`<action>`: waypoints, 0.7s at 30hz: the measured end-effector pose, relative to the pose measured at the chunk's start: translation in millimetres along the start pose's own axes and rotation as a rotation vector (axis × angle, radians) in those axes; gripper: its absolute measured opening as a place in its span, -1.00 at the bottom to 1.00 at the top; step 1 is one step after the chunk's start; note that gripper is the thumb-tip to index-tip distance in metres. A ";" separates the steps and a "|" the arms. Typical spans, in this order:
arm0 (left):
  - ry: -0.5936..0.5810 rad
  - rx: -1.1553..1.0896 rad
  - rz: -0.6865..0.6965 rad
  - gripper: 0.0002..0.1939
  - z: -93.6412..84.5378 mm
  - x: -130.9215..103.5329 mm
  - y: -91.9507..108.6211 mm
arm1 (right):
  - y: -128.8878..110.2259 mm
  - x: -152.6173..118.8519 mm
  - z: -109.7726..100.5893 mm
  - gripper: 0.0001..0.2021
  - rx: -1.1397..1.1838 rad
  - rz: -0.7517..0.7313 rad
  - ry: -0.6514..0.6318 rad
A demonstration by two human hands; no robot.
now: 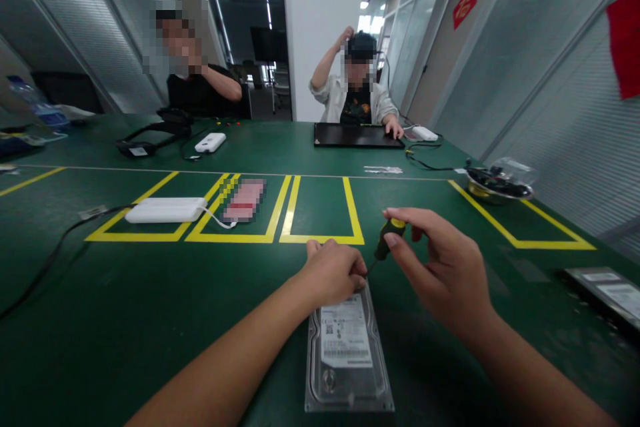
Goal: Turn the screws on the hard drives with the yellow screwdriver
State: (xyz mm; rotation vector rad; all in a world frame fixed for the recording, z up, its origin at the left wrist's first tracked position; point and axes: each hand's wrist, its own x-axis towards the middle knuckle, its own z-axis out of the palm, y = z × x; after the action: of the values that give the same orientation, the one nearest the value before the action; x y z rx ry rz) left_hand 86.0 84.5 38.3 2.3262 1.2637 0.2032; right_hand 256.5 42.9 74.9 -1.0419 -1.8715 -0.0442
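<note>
Hard drive [350,377]; white barcode label [345,337]

Left hand [336,275] covers far end of hard disk drive [345,373]; screwdriver [387,240] tip cannot be made out beside it, contact undetermined from where I stand. Label [345,330] fine print too small to read. Second drive [607,293] cut off at right. Smartphone [245,200] pixelated. Metal bowl [493,197]: dark contents, unidentified. Both forearms cut off below.
</note>
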 end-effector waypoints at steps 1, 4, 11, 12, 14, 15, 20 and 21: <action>-0.001 0.001 0.000 -0.90 -0.2 -0.1 0.2 | 0.2 -0.6 0.3 -0.73 0.010 0.013 -0.002; -0.003 0.002 -0.001 -0.91 -1.0 -0.5 0.8 | 0.2 -1.4 0.6 -0.78 0.037 0.017 0.004; 0.009 -0.004 0.001 -0.92 0.2 -0.7 -0.3 | -2.4 1.2 -1.9 -0.79 0.038 0.007 0.021; 0.009 -0.006 0.003 -0.91 0.6 -0.7 -0.6 | -2.5 1.3 -2.1 -0.77 0.047 0.009 0.018; 0.008 -0.011 0.008 -0.91 1.0 -0.7 -1.2 | -2.3 1.2 -1.9 -0.75 0.061 0.010 0.020; 0.006 -0.013 0.011 -0.91 1.0 -0.8 -1.3 | -2.0 0.9 -1.6 -0.75 0.067 0.010 0.019; 0.001 -0.012 0.010 -0.91 -0.1 -1.0 -0.6 | -1.2 0.4 -0.9 -0.80 0.032 -0.006 0.024; 0.000 -0.011 0.008 -0.91 -0.3 -0.9 -0.3 | -1.3 0.6 -1.3 -0.81 0.004 -0.007 0.030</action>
State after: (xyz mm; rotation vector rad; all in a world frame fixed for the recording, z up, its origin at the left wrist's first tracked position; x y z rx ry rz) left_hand 85.2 84.0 38.4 2.3219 1.2504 0.2126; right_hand 256.4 41.9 76.6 -1.0261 -1.8481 -0.0595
